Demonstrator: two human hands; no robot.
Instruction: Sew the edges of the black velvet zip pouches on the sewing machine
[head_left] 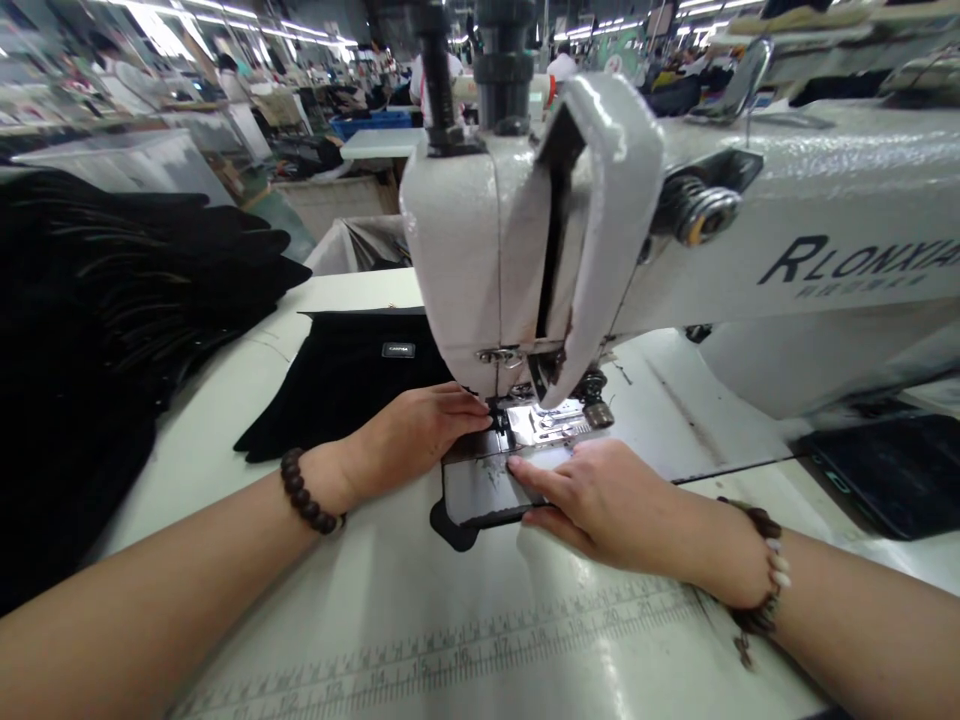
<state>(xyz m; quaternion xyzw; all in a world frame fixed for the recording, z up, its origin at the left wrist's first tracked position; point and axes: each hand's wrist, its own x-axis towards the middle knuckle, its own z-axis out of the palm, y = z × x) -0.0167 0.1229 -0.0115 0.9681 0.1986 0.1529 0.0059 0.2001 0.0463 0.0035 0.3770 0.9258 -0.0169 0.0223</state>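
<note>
A black fabric panel [352, 370] with a small label [398, 350] lies left of the sewing machine's needle area. My left hand [412, 430] is at the panel's right edge, thumb and fingers closed together on it beside the presser foot [499, 418]; the fingertips are partly hidden. My right hand [611, 500] rests just in front of the needle plate [547, 424]. Its index finger and thumb are apart, touching the shiny metal slide plate [480, 490], with nothing visible between them. The white sewing machine head [495, 250] stands over both hands.
A tall pile of black fabric pieces [127, 300] takes up the left side. On the right lies a dark phone-like device [892, 470]. A ruler scale [450, 660] runs along the table's front. Behind are other worktables [382, 143] and several people.
</note>
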